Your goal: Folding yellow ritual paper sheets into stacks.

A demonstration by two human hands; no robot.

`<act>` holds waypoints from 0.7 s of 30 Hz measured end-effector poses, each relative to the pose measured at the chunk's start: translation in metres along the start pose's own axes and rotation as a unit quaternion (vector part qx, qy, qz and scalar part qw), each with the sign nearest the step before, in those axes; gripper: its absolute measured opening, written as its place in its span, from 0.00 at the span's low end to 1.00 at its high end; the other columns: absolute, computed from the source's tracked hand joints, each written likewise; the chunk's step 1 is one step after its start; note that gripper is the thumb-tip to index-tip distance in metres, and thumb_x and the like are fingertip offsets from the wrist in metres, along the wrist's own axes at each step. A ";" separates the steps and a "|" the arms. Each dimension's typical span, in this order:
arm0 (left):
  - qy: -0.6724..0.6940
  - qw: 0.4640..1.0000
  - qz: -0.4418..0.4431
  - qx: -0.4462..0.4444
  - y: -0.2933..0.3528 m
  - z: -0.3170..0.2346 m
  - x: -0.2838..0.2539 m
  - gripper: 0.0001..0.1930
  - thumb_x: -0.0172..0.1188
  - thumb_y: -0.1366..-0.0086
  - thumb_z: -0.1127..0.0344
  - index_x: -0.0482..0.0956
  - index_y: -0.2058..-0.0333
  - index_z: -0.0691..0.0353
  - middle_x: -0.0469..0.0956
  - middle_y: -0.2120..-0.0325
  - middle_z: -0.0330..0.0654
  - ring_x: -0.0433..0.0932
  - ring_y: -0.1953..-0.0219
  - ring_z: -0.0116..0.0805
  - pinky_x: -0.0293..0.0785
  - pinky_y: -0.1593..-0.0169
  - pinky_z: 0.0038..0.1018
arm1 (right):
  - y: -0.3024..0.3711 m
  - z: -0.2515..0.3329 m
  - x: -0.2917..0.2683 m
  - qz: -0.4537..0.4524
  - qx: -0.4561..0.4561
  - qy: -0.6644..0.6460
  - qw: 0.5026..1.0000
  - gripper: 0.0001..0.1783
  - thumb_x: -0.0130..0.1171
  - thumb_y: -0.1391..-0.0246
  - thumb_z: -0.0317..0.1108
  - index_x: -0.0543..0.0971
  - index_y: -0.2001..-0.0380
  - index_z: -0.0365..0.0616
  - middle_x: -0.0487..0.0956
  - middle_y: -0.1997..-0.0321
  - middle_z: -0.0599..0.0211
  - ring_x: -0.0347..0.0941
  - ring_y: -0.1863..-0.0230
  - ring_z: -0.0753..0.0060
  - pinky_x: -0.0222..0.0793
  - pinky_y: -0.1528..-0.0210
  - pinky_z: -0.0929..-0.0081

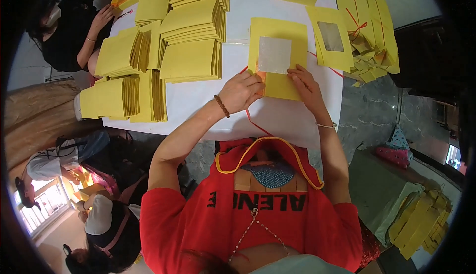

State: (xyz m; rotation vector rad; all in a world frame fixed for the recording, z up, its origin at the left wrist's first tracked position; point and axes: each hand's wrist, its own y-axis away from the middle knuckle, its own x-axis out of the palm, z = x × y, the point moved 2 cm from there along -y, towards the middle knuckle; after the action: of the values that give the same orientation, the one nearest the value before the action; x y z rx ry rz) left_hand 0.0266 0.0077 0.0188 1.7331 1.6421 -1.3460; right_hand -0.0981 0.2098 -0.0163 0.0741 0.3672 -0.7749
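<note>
Yellow folder (277, 27), gripped near an orange strip (262, 77) by the left hand (241, 89), grasped at its right edge by the right hand (307, 84). Seemingly midway: already bearing a pale panel (275, 54), perhaps needing smoothing.

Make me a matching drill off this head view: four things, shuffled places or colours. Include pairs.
1. left hand
2. right hand
3. left-wrist bracelet
4. folded yellow stacks

A. brown, beaded
B. at the lower right edge of the yellow sheet with the pale patch
C. on the left part of the white table
D. by the orange strip

Pairs: 1-D, 2-B, 3-A, 4-C
</note>
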 end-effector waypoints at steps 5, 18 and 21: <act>0.052 0.994 0.054 -0.074 -0.015 0.004 -0.013 0.07 0.61 0.45 0.64 0.77 0.70 0.61 0.77 0.74 0.43 0.75 0.68 0.42 0.71 0.64 0.33 | 0.002 -0.001 -0.001 0.003 0.048 -0.078 0.996 0.20 0.38 0.37 0.41 0.76 0.56 0.41 0.72 0.46 0.63 0.52 0.34 0.60 0.45 0.34 0.68; 0.149 0.977 0.094 -0.120 -0.024 0.027 -0.012 0.08 0.56 0.40 0.62 0.78 0.70 0.59 0.78 0.76 0.42 0.75 0.71 0.44 0.70 0.65 0.36 | 0.002 -0.006 -0.001 0.005 0.111 -0.152 0.982 0.33 0.19 0.35 0.48 0.76 0.54 0.42 0.73 0.47 0.66 0.48 0.33 0.65 0.39 0.32 0.69; 0.172 0.953 0.160 -0.189 -0.029 0.032 -0.014 0.07 0.56 0.41 0.64 0.78 0.71 0.61 0.77 0.76 0.44 0.75 0.72 0.44 0.70 0.66 0.34 | -0.002 -0.002 -0.002 0.001 0.104 -0.157 0.982 0.32 0.23 0.36 0.48 0.76 0.55 0.41 0.73 0.47 0.64 0.51 0.34 0.64 0.40 0.33 0.69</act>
State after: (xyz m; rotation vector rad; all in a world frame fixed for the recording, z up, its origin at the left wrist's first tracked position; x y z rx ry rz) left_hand -0.0095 -0.0194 0.0252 1.9558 1.5677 -0.5605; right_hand -0.1016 0.2105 -0.0175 0.1450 -0.0148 -0.8058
